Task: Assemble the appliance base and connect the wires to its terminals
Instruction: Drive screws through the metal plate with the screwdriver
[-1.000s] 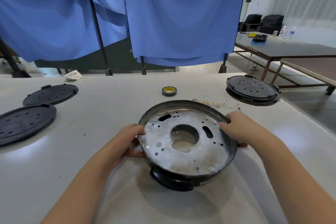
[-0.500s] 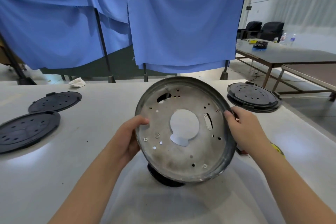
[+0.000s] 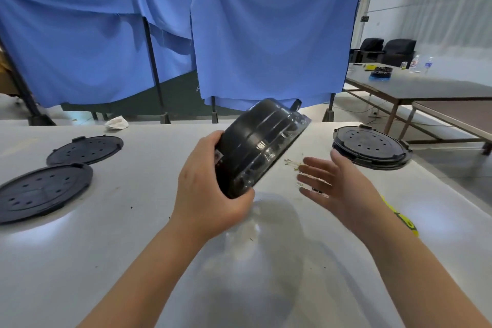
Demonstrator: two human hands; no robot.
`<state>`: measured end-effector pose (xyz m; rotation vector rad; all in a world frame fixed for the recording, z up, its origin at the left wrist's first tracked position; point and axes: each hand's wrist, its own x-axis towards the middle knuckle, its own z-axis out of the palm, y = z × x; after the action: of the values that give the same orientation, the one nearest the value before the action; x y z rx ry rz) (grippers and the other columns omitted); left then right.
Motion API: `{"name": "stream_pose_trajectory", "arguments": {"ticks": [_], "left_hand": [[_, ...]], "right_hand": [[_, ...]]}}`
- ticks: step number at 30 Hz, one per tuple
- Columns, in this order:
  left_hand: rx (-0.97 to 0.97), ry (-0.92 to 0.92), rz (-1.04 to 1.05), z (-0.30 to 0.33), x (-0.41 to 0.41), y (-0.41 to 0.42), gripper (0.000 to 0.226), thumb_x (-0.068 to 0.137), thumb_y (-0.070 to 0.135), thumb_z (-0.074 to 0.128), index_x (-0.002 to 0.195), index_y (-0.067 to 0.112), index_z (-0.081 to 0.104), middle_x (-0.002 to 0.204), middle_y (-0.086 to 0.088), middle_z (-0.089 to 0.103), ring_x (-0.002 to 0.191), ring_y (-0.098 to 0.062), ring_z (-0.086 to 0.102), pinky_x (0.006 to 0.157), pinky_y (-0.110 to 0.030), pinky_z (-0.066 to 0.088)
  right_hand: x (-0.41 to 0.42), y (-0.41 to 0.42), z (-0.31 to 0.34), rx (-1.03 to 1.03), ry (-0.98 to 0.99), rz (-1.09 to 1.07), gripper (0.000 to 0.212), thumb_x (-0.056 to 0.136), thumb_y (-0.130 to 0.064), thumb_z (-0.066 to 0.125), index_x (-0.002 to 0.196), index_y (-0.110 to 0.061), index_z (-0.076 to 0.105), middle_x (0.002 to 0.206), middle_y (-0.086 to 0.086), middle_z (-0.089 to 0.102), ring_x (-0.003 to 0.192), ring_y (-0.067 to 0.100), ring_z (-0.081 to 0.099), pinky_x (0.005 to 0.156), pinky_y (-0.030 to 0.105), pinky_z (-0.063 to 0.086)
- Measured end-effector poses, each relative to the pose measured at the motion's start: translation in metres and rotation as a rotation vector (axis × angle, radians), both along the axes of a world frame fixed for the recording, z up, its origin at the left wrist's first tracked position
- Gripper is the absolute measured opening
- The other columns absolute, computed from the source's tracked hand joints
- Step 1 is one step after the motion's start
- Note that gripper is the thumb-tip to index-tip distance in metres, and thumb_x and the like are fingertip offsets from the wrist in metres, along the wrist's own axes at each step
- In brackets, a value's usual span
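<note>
I see left hand (image 3: 210,192) fingers curled round the black appliance base (image 3: 259,149), gripping its lower rim, base tilted in the air above the desk (image 3: 133,261), right hand (image 3: 343,186) just beside it, fingers spread, holding nothing, wires (image 3: 292,162) on the desk behind.

Looks like a workshop or assembly room set up for recording, not anyone's home. Big white worktable (image 3: 80,261) with loose black perforated covers (image 3: 42,190) sitting off to the left of the held appliance base (image 3: 255,149), and another stack (image 3: 370,146) to its right. Blue cloth (image 3: 253,34) hangs on dark stands behind it like a backdrop. Further right there's a long plain table (image 3: 426,90) with water bottles (image 3: 414,63) and dark armchairs (image 3: 396,49) against a bare white wall.
</note>
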<state>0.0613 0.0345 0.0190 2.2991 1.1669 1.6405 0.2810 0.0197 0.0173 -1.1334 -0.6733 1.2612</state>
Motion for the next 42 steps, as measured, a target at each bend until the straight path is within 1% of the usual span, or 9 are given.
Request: {"name": "stream_pose_trajectory", "arguments": {"ticks": [5, 13, 19, 25, 29, 32, 36, 38, 42], "left_hand": [[0.226, 0.324, 0.132, -0.008, 0.007, 0.002, 0.063, 0.069, 0.039, 0.061, 0.117, -0.002, 0.057, 0.09, -0.007, 0.056, 0.074, -0.014, 0.044, 0.064, -0.023, 0.038], [0.224, 0.413, 0.162, -0.032, 0.019, -0.005, 0.063, 0.068, 0.037, 0.062, 0.116, -0.004, 0.06, 0.086, -0.008, 0.056, 0.069, -0.026, 0.052, 0.06, -0.038, 0.048], [0.182, 0.459, 0.039, -0.024, 0.014, -0.007, 0.083, 0.067, 0.065, 0.066, 0.127, 0.009, 0.056, 0.103, 0.002, 0.059, 0.09, -0.019, 0.057, 0.085, -0.034, 0.043], [-0.22, -0.055, -0.083, -0.017, -0.014, 0.013, 0.045, 0.085, 0.056, 0.057, 0.124, 0.037, 0.047, 0.11, 0.024, 0.055, 0.105, 0.009, 0.053, 0.091, -0.01, 0.038], [-0.791, -0.599, -0.078, -0.024, -0.038, 0.053, 0.038, 0.094, 0.034, 0.059, 0.13, 0.025, 0.05, 0.125, 0.002, 0.059, 0.112, -0.009, 0.058, 0.1, -0.037, 0.046], [-1.049, -0.676, -0.102, -0.033, -0.043, 0.064, 0.051, 0.083, 0.041, 0.067, 0.129, 0.023, 0.053, 0.123, -0.001, 0.057, 0.112, -0.018, 0.057, 0.088, -0.039, 0.05], [-1.246, -0.661, -0.216, -0.044, -0.04, 0.063, 0.021, 0.08, 0.039, 0.065, 0.088, 0.025, 0.078, 0.08, -0.002, 0.064, 0.075, -0.023, 0.059, 0.068, -0.034, 0.051], [-1.252, -0.704, -0.256, -0.052, -0.042, 0.063, 0.03, 0.081, 0.035, 0.066, 0.101, 0.015, 0.075, 0.086, -0.008, 0.064, 0.084, -0.028, 0.058, 0.079, -0.039, 0.048], [-1.264, -0.733, -0.31, -0.054, -0.042, 0.061, 0.034, 0.079, 0.015, 0.058, 0.11, 0.013, 0.071, 0.096, -0.01, 0.063, 0.087, -0.023, 0.056, 0.064, -0.032, 0.05]], "right_hand": [[-0.01, -0.015, 0.011, 0.061, 0.306, 0.25, 0.057, 0.097, -0.048, 0.041, 0.12, 0.0, 0.059, 0.116, 0.016, 0.066, 0.111, 0.031, 0.064, 0.093, 0.046, 0.052], [-0.033, -0.008, -0.002, 0.016, 0.363, 0.101, 0.029, 0.103, -0.01, 0.035, 0.107, 0.0, 0.062, 0.087, 0.012, 0.068, 0.075, 0.025, 0.068, 0.062, 0.038, 0.057], [-0.022, -0.006, -0.013, 0.083, 0.333, 0.092, 0.03, 0.103, -0.014, 0.035, 0.1, -0.004, 0.063, 0.078, 0.008, 0.066, 0.067, 0.018, 0.065, 0.057, 0.031, 0.057], [0.004, 0.0, -0.025, 0.022, 0.335, 0.101, 0.033, 0.103, -0.017, 0.033, 0.104, -0.005, 0.064, 0.088, 0.008, 0.067, 0.079, 0.019, 0.063, 0.067, 0.03, 0.057], [0.018, 0.005, -0.032, -0.033, 0.36, 0.116, 0.033, 0.102, -0.016, 0.034, 0.101, -0.004, 0.066, 0.083, 0.009, 0.071, 0.071, 0.02, 0.069, 0.066, 0.029, 0.058], [0.024, 0.01, -0.035, -0.074, 0.349, 0.166, 0.033, 0.101, -0.013, 0.035, 0.107, 0.0, 0.064, 0.089, 0.014, 0.071, 0.074, 0.024, 0.07, 0.067, 0.033, 0.059], [0.031, 0.017, -0.041, -0.114, 0.369, 0.197, 0.034, 0.101, -0.012, 0.034, 0.111, 0.001, 0.064, 0.095, 0.015, 0.072, 0.076, 0.025, 0.072, 0.067, 0.036, 0.06], [0.035, 0.02, -0.046, -0.132, 0.375, 0.2, 0.035, 0.101, -0.013, 0.034, 0.111, 0.0, 0.065, 0.099, 0.015, 0.072, 0.079, 0.026, 0.072, 0.069, 0.038, 0.06], [0.04, 0.026, -0.054, -0.159, 0.36, 0.204, 0.037, 0.1, -0.014, 0.035, 0.104, 0.001, 0.069, 0.094, 0.017, 0.071, 0.076, 0.028, 0.071, 0.068, 0.039, 0.06]]}}
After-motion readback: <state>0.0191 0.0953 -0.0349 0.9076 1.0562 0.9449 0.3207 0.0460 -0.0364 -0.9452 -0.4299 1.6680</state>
